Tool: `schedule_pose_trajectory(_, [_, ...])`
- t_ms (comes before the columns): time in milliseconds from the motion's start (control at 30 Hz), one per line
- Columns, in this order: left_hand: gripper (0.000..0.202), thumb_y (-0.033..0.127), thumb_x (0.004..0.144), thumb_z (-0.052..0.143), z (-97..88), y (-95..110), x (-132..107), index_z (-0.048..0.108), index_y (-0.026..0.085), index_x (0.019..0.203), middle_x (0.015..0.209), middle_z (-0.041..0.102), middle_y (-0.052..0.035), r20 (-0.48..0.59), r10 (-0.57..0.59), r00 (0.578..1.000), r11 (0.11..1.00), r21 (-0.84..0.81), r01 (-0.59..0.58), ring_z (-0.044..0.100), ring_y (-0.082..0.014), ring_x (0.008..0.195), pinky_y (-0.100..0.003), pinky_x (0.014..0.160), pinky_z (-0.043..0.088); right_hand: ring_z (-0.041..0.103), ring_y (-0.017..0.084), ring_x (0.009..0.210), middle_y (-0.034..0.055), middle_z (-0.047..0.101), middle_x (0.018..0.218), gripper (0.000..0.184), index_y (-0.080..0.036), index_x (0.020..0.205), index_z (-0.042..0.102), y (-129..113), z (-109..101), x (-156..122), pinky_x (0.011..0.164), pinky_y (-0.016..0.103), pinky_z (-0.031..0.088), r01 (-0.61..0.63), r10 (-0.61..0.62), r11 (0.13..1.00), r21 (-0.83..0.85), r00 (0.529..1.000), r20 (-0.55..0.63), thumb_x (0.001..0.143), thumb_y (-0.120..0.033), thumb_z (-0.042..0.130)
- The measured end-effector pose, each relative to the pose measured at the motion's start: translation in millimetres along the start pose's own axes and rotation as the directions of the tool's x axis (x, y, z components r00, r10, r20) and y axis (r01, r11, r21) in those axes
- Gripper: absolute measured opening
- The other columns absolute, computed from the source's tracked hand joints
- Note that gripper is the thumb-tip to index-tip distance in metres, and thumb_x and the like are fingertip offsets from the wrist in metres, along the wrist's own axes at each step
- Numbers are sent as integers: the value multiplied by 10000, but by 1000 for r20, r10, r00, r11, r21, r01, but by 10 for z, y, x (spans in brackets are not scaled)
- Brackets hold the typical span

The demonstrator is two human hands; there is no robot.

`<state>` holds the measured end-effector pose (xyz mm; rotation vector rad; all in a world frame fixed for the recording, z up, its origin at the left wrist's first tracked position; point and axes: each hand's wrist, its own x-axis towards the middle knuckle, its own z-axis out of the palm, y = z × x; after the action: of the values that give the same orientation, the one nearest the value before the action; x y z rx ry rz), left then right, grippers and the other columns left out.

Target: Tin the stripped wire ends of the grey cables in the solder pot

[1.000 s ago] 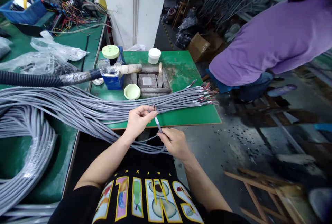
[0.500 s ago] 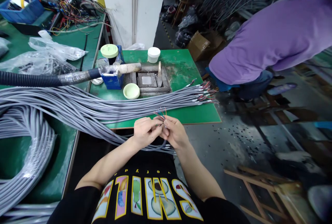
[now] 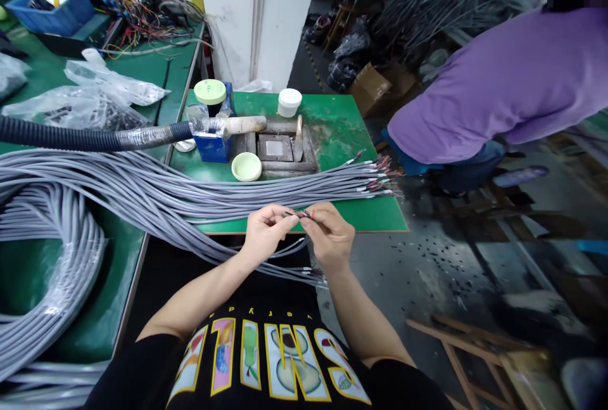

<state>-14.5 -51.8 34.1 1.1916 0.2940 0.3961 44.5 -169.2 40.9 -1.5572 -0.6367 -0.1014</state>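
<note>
Thin coloured wires, the bared end of a grey cable, stretch between my hands just over the near edge of the green bench. My left hand pinches them from one side between thumb and forefinger. On the other side my right hand is closed on the same wires, its fingers curled. Where the cable's grey jacket runs is mostly hidden by my hands. Behind them lies a thick bundle of grey cables, with stripped, fanned-out ends at the right. More cable ends with white sleeves hang below my hands, close to my shirt.
A square solder pot with a scraper sits on the bench. Around it are a white tub, a pale green dish, a blue box and an extraction hose. A person in purple is at the right.
The wires stood fanned upward from my fingers; now they lie sideways between both hands. My right hand has moved up and turned inward. The view has shifted slightly.
</note>
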Motion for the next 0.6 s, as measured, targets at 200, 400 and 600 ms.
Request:
schedule_pose_trajectory(200, [328, 447, 644, 760, 18, -89, 34, 635, 162, 749, 433, 470, 76, -27, -74, 997, 977, -200, 67, 360, -35, 374, -174, 416, 299, 551, 175, 722, 21, 565, 723, 137, -236, 709, 657, 123, 168, 77, 666, 335, 477, -32, 32, 997, 65, 999, -2, 780, -352, 678])
schedule_pose_trajectory(400, [306, 391, 621, 775, -36, -21, 126, 597, 165, 726, 443, 457, 82, -141, -90, 986, 931, -365, 33, 373, -35, 390, -176, 423, 280, 546, 166, 709, 14, 581, 720, 90, -235, 729, 671, 57, 291, 341, 656, 321, 462, 44, -49, 998, 41, 988, 146, 779, -309, 685])
schedule_pose_trajectory(600, [354, 395, 603, 802, -139, 20, 230, 563, 164, 726, 455, 468, 87, -153, -114, 982, 862, -506, 21, 387, -32, 403, -170, 435, 282, 537, 143, 676, -1, 574, 702, 83, -224, 708, 662, -21, 499, 600, 652, 302, 444, 146, -146, 989, 15, 960, 240, 789, -241, 671])
